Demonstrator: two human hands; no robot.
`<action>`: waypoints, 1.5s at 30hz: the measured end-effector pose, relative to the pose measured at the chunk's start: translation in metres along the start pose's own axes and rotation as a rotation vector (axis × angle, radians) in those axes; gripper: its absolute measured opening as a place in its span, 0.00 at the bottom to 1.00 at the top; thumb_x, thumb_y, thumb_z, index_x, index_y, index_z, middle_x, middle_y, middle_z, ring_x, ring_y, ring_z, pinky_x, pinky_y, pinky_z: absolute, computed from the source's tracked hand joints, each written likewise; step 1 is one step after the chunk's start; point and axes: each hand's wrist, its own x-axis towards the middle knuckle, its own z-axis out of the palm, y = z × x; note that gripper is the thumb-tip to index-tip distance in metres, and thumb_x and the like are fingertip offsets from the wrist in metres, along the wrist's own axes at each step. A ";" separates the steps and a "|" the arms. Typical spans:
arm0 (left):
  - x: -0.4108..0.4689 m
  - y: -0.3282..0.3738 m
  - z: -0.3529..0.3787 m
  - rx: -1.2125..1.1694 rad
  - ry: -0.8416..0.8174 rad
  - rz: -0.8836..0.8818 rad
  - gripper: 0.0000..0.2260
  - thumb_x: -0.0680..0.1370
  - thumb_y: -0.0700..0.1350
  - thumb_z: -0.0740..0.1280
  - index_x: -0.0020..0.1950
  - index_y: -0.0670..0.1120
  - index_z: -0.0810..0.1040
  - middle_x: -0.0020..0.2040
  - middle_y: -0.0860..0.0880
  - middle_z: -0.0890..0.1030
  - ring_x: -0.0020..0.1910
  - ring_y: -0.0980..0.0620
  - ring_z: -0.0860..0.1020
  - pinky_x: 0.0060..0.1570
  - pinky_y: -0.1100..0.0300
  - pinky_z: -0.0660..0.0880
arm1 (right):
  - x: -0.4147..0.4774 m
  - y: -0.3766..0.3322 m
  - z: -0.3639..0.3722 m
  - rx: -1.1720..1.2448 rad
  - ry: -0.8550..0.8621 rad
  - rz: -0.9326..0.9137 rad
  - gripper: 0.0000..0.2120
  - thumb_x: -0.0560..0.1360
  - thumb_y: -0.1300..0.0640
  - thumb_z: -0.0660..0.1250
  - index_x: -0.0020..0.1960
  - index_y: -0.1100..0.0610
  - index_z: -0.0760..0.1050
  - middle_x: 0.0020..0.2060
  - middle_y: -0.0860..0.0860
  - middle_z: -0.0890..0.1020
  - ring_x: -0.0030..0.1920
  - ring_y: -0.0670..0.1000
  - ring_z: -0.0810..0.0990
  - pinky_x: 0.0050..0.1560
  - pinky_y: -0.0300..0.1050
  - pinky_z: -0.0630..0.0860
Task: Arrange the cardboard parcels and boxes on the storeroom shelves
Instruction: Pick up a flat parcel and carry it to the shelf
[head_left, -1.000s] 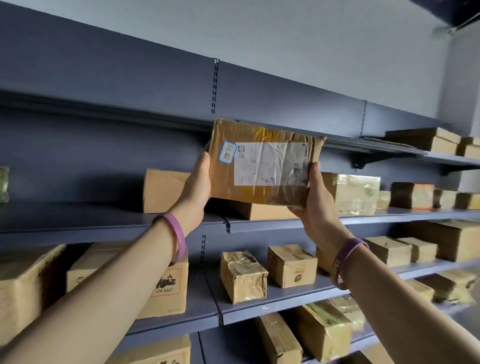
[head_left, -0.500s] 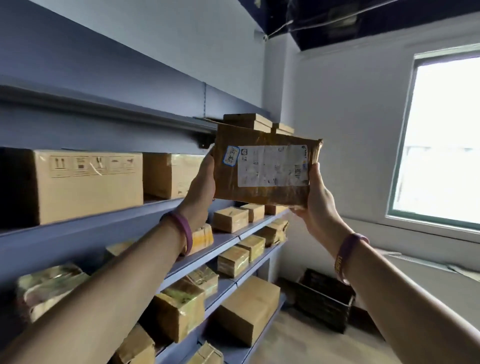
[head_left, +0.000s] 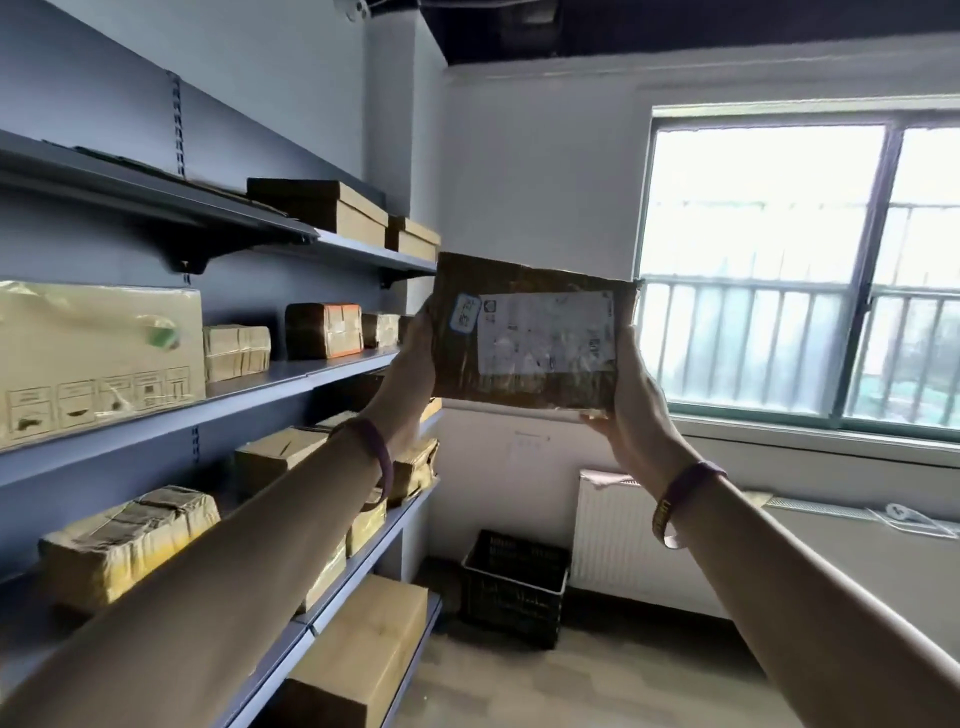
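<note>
I hold a flat brown cardboard parcel (head_left: 530, 332) with a white shipping label and a small blue sticker up in the air, to the right of the shelves. My left hand (head_left: 410, 374) grips its left edge and my right hand (head_left: 631, 405) grips its right edge and lower corner. The grey storeroom shelves (head_left: 291, 374) run along the left wall. They carry several taped boxes, among them a large box (head_left: 93, 353) with handling symbols and a dark box with an orange end (head_left: 324, 330). Two flat boxes (head_left: 332, 208) sit on the top shelf.
A black plastic crate (head_left: 514, 587) stands on the floor by the end of the shelves. A white radiator (head_left: 618, 540) sits under the barred window (head_left: 800, 270). A grey counter (head_left: 852, 566) fills the right side. A big box (head_left: 363, 644) lies on the lowest shelf.
The view has swung right, from facing the shelves to facing the window wall. The parcel stays between both hands, now held past the shelves' right end.
</note>
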 end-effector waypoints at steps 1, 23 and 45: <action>0.015 -0.010 0.004 -0.005 -0.016 0.013 0.20 0.85 0.58 0.45 0.55 0.53 0.75 0.48 0.56 0.83 0.42 0.65 0.83 0.37 0.71 0.77 | 0.012 0.007 -0.004 0.004 0.019 -0.002 0.30 0.77 0.30 0.53 0.72 0.45 0.70 0.63 0.50 0.81 0.58 0.52 0.83 0.57 0.58 0.78; 0.355 -0.285 0.109 -0.032 0.049 -0.125 0.20 0.84 0.61 0.49 0.64 0.53 0.74 0.53 0.54 0.83 0.53 0.55 0.83 0.44 0.64 0.79 | 0.400 0.239 -0.112 0.031 0.077 0.158 0.29 0.77 0.29 0.54 0.70 0.44 0.71 0.62 0.50 0.81 0.57 0.53 0.83 0.67 0.65 0.71; 0.710 -0.591 0.151 -0.056 0.114 -0.321 0.18 0.85 0.57 0.52 0.59 0.53 0.79 0.43 0.55 0.86 0.42 0.59 0.84 0.34 0.66 0.77 | 0.765 0.501 -0.162 0.036 0.140 0.267 0.27 0.81 0.35 0.53 0.73 0.49 0.68 0.66 0.50 0.78 0.63 0.52 0.79 0.51 0.44 0.80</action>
